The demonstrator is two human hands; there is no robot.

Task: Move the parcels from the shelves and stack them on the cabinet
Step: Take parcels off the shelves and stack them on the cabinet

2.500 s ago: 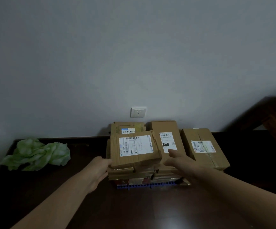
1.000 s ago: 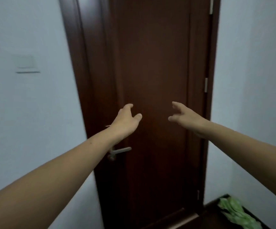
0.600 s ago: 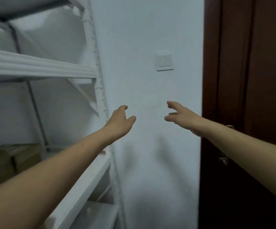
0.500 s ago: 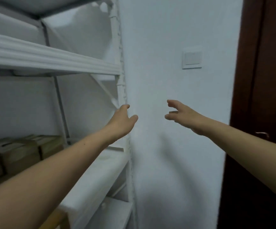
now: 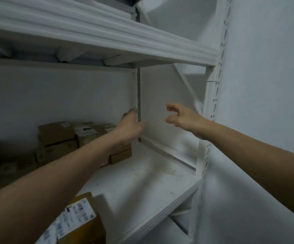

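View has swung off the door and wall onto the white shelf (image 5: pixel 142 187); both hands, left hand (image 5: pixel 129 126) and right hand (image 5: pixel 183 117), reach in spread and empty. Parcels (image 5: pixel 76 138) sit at the shelf's back left, one labelled parcel (image 5: pixel 79 221) at its front edge: next pickup starting.

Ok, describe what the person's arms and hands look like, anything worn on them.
Both forearms are bare as far as the frame shows, with no sleeves visible. The left hand and right hand wear no gloves; no watch, bracelet or ring shows.
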